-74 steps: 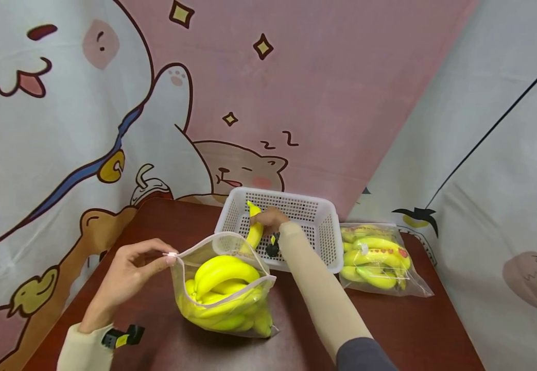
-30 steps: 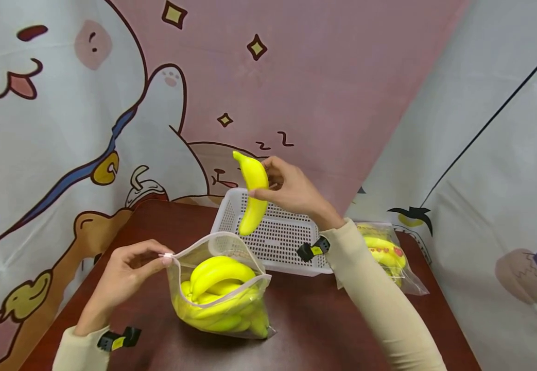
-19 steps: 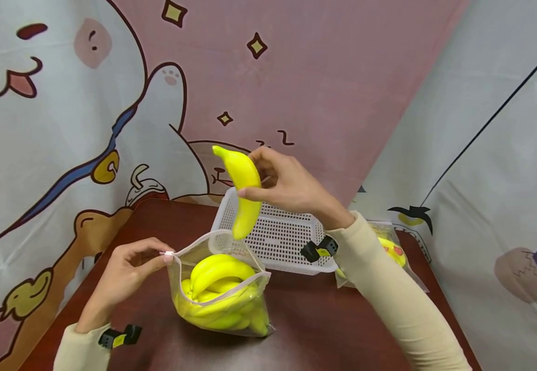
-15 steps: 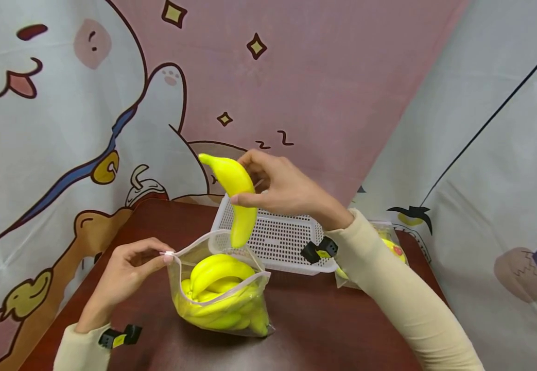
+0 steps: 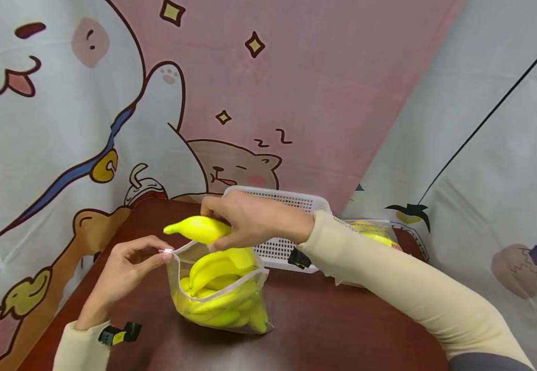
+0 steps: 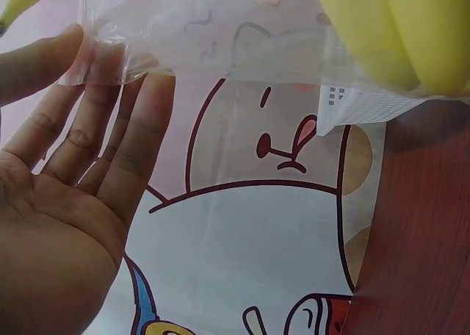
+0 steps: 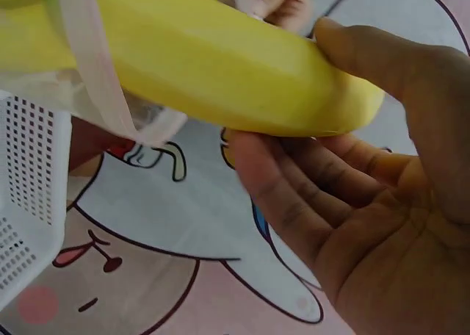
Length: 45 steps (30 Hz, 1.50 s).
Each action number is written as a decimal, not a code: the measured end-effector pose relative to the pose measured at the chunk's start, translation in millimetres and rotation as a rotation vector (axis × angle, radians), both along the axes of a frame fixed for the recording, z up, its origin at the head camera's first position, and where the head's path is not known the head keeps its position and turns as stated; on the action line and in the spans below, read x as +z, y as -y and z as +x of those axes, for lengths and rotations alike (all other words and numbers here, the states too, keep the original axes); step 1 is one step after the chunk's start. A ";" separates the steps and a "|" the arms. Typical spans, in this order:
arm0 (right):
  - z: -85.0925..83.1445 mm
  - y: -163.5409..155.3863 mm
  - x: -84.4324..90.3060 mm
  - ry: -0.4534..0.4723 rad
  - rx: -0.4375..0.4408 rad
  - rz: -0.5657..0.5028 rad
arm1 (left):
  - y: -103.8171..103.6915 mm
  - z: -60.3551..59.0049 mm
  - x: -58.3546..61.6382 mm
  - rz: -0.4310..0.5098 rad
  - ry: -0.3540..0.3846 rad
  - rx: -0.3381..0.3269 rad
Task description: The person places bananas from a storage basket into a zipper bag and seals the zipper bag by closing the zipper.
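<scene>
A clear zip bag (image 5: 219, 296) full of yellow bananas stands on the dark red table (image 5: 324, 330). My left hand (image 5: 131, 268) pinches the bag's rim at its left corner (image 6: 99, 52) and holds the mouth open. My right hand (image 5: 249, 221) grips a single yellow banana (image 5: 196, 229), lying almost level, just over the bag's mouth. In the right wrist view the banana (image 7: 220, 70) sits between thumb and fingers (image 7: 294, 195), against the bag's rim.
A white perforated basket (image 5: 287, 226) stands behind the bag, partly hidden by my right arm. Another sealed bag of bananas (image 5: 372, 232) lies at the right beside it. Cartoon-print cloth hangs close behind and to the right of the table.
My right hand has brought the banana from the basket, lifted it high, then lowered and tipped it level onto the bag's mouth. The left hand has kept its pinch on the rim.
</scene>
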State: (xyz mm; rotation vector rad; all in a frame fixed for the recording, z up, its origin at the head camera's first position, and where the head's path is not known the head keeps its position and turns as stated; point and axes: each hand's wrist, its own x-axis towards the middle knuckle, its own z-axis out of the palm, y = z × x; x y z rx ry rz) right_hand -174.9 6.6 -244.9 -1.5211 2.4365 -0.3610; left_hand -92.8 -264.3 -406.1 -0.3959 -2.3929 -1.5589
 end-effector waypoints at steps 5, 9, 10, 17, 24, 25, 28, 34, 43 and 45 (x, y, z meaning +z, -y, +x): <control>6.6 8.0 -11.0 -0.033 0.008 0.189 | 0.5 -0.7 -1.0 -0.010 0.004 0.016; 9.8 12.3 -18.8 -0.049 0.008 0.281 | 1.5 -2.8 -1.6 -0.012 -0.016 0.019; 10.2 13.4 -20.6 -0.055 0.004 0.295 | 1.7 -3.3 -1.8 -0.010 -0.020 0.019; 16.1 23.8 -27.9 -0.140 -0.003 0.401 | 2.6 -4.0 -3.6 -0.002 -0.036 0.036; 25.1 39.3 -42.7 -0.197 0.074 0.353 | 2.4 -5.9 -4.7 0.017 -0.041 -0.003; 26.3 41.3 -45.0 -0.201 0.078 0.342 | 2.2 -6.1 -4.9 0.021 -0.039 -0.009; 29.8 46.3 -51.9 -0.237 0.083 0.317 | 1.2 -6.7 -5.9 0.023 -0.037 -0.014; 32.7 52.9 -61.0 -0.329 0.111 0.321 | -1.5 -6.2 -6.0 0.011 -0.035 0.012; 28.4 47.7 -58.3 -0.341 0.187 0.449 | -2.6 -3.2 -4.8 0.001 -0.041 0.004; 26.5 45.4 -57.2 -0.310 0.216 0.442 | -2.9 -2.6 -5.0 0.011 -0.038 -0.007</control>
